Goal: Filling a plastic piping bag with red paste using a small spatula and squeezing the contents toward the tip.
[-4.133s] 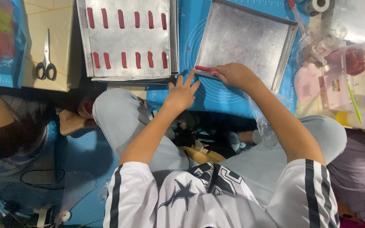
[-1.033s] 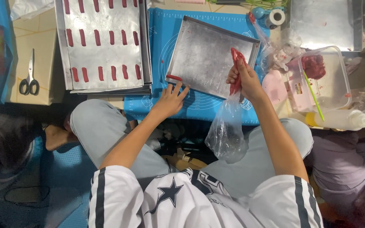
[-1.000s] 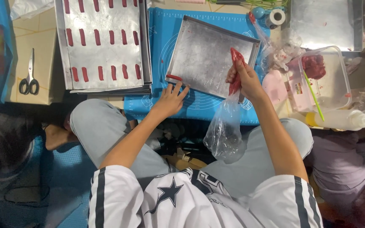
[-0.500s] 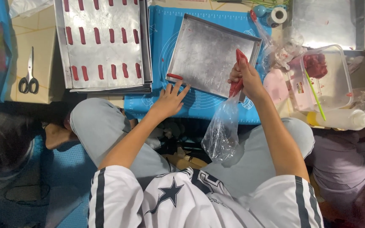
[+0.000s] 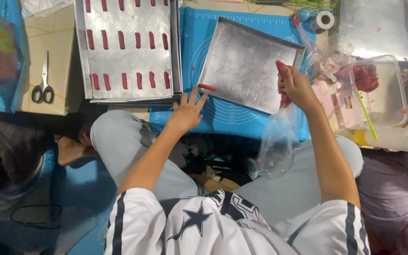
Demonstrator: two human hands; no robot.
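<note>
My right hand (image 5: pixel 296 87) grips a clear plastic piping bag (image 5: pixel 277 141) with red paste at its tip, held over the right edge of a bare metal tray (image 5: pixel 246 61). The bag's loose end hangs down over my lap. One short red strip (image 5: pixel 207 87) lies at the tray's near left corner. My left hand (image 5: pixel 186 109) rests flat with fingers spread on the blue mat (image 5: pixel 223 120), just below that strip and holding nothing.
A second metal tray (image 5: pixel 128 52) at the left carries rows of several red strips. Scissors (image 5: pixel 43 82) lie on a board at far left. A clear tub with red paste (image 5: pixel 378 89), a tape roll (image 5: pixel 326 20) and a white bottle (image 5: pixel 390 139) stand at right.
My right hand lifted the piping bag off the tray's near left corner, leaving one red strip there, and carried it to the tray's right edge. My left hand stays flat on the mat.
</note>
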